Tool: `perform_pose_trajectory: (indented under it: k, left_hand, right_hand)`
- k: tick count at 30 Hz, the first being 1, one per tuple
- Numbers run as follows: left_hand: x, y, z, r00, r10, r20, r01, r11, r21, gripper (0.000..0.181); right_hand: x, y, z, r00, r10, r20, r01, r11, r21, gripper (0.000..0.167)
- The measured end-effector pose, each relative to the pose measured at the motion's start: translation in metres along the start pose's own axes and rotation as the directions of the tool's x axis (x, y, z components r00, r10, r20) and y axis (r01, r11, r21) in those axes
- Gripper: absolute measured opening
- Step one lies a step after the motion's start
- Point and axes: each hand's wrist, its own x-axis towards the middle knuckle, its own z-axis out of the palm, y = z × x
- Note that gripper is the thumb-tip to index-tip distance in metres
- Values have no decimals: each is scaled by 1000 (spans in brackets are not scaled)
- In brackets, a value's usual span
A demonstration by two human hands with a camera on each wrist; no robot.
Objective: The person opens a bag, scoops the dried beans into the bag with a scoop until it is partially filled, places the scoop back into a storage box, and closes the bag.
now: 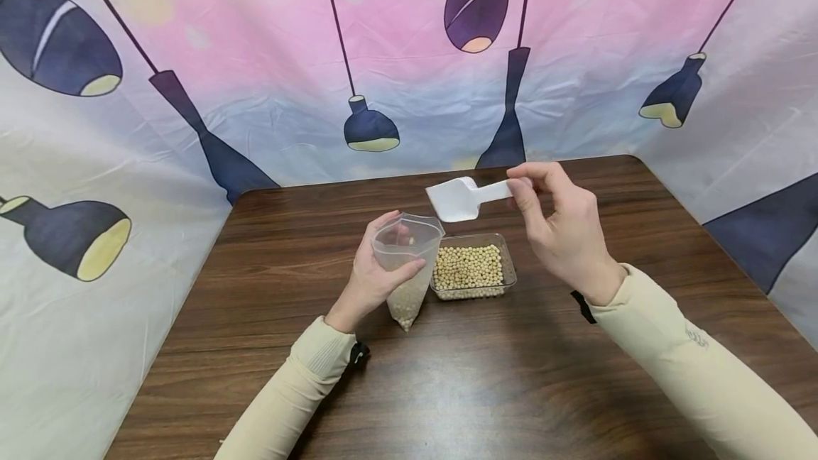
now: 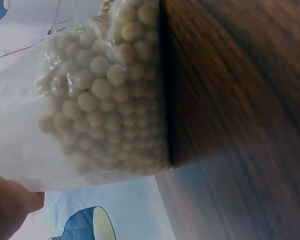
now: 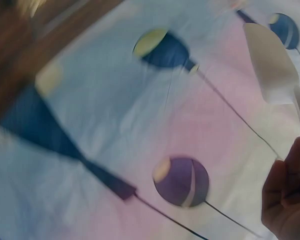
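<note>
brown wood-grain table (image 1: 275, 261), pastel cloth backdrop (image 1: 409, 41), printed lamps (image 1: 372, 126)

Scoop (image 1: 456, 199): plain white, blade and handle alike. Bag (image 1: 412, 295): colourless, unprinted film, slightly milky toward the mouth; the beans inside (image 2: 102, 89) read dull beige through it. Tray (image 1: 510, 274): clear, colourless. Beans in the tray (image 1: 469, 267): pale yellow, uniform. Table (image 1: 281, 268): dark brown with darker streaked wood grain, a whitish glare on its near part. Left sleeve (image 1: 281, 396) and right sleeve (image 1: 677, 339): plain cream, the latter bearing a small grey mark. Wrist strap at the left cuff (image 1: 359, 353): black. Backdrop (image 1: 268, 41): blended pink, pale blue and off-white, with yellowish patches; printed navy lamps show pale yellow openings, and one purple lamp (image 1: 476, 2) carries a white streak and peach opening.
</note>
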Motion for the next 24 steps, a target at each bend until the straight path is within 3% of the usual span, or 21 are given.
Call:
perform_pose_trajectory:
  k: [2,3,5,8,10,14,16,18,21,24]
  left_hand:
    - [0,0,0,1000,-8,0,8,1000,13,81]
    - [1,1,1,1000,-12,0,12,1000,24,82]
    - [1,2,1,1000,-29,-6,29,999,39,82]
    - [2,4,1,997,-77,-22,78,994,72,77]
    - [2,5,1,993,-112,-27,114,990,84,72]
    - [1,6,1,988,-151,-28,153,985,83,60]
    - [1,5,2,989,-142,-32,144,987,73,56]
    - [2,4,2,992,-123,-42,125,990,66,52]
    - [3,3,4,994,-89,-57,92,995,45,49]
    - [3,2,5,996,-54,-72,56,998,22,49]
  right_hand:
    - [-4,3,0,996,-83,28,85,991,-106,15]
    - [-6,6,0,994,-89,62,97,984,-151,13]
    - [-12,12,1,987,-48,155,85,968,-236,10]
    - [-23,22,6,957,26,288,78,936,-344,8]
    - [-32,29,10,935,18,354,127,915,-383,8]
    - [-47,41,19,892,-102,440,297,867,-401,6]
    - [-50,44,21,884,-107,456,308,866,-393,6]
    - [-48,45,21,891,-37,453,236,890,-391,6]
    - [-44,52,16,899,159,408,5,928,-372,9]
    - [-46,65,10,859,359,365,-245,915,-322,16]
